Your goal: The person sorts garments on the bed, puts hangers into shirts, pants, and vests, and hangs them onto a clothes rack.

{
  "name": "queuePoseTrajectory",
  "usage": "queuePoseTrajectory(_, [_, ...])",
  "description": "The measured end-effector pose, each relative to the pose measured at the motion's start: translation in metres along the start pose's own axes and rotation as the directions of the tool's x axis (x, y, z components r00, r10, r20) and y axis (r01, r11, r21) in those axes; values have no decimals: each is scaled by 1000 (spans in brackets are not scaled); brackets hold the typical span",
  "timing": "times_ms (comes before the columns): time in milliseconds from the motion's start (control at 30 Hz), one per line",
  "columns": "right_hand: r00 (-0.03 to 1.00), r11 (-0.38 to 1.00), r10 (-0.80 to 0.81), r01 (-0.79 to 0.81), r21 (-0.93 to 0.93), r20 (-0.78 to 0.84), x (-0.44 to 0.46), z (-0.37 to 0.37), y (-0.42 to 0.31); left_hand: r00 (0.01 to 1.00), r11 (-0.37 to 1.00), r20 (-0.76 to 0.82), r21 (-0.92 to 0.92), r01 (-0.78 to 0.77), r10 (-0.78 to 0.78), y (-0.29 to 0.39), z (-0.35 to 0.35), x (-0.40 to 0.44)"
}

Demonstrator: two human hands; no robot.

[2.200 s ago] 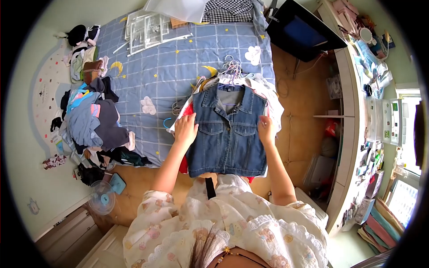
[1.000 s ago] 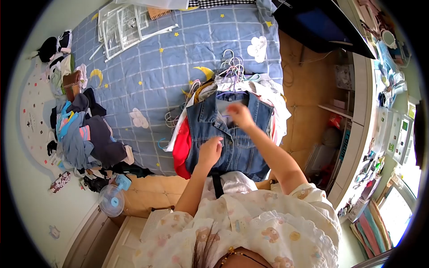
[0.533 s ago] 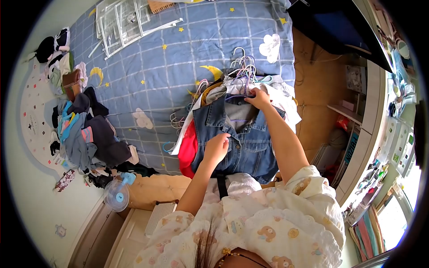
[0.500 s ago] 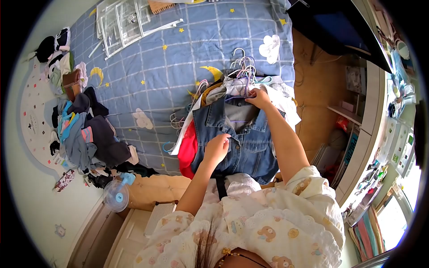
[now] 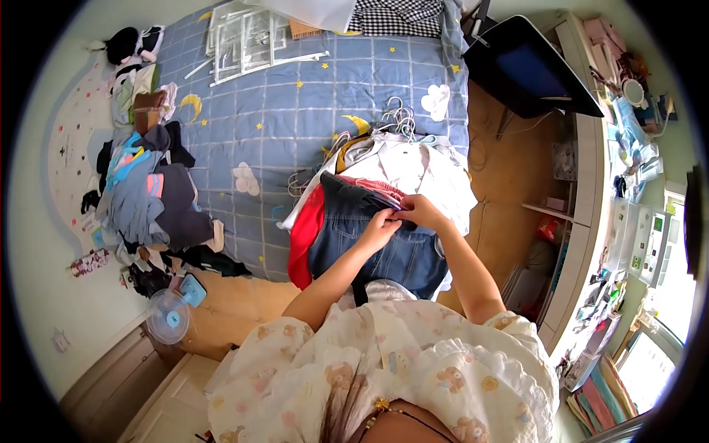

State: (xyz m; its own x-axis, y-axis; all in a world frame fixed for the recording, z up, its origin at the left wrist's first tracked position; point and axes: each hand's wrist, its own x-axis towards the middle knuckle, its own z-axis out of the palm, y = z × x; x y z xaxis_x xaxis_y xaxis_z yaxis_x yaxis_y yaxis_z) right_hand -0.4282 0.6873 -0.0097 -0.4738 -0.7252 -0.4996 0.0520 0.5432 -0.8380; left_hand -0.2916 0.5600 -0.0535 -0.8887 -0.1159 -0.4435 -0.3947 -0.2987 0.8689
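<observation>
A blue denim vest (image 5: 341, 240) lies over a stack of clothes at the near edge of the bed, its collar end lifted and folded toward me. My right hand (image 5: 422, 212) is closed at the collar, where part of a purple hanger shows. Touching it, my left hand (image 5: 379, 228) pinches the denim by the neck. Their fingertips partly hide the hanger. Beyond the vest are a white shirt (image 5: 405, 161) and pinkish-red striped cloth (image 5: 375, 186). Red cloth (image 5: 306, 240) sticks out at the left, and several hanger hooks (image 5: 399, 118) rise behind the stack.
The bed (image 5: 281, 118) has a blue checked cover. A pile of loose clothes (image 5: 159, 196) lies at its left, with a small fan (image 5: 173, 317) below. White racks (image 5: 251, 44) lie at the back. A monitor (image 5: 532, 70) and shelves (image 5: 583, 177) stand at the right.
The vest's collar end has been lifted and folded toward me, uncovering the white shirt and striped cloth. My right hand came nearer, and my left moved up to meet it. The view shifted.
</observation>
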Motion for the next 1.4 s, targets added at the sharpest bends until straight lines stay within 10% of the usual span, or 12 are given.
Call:
queuePoseTrajectory(133, [1000,974,29,-31,226,12,-58,27,-13,955,920,-135,-331,208,-265,44,23,-57])
queuePoseTrajectory(567, [996,851,85,-60,522,-25,-170,120,-36,958,936,-239,-346,70,-160,13,35,-194])
queuePoseTrajectory(1067, [976,892,-190,127,433,104,-236,231,-126,870,754,-485,-540,-374,85,30,-4,-336])
queuePoseTrajectory(1400, [876,875,-444,469,-121,186,-342,332,-156,669,599,-681,-412,-687,299,22,-24,-497])
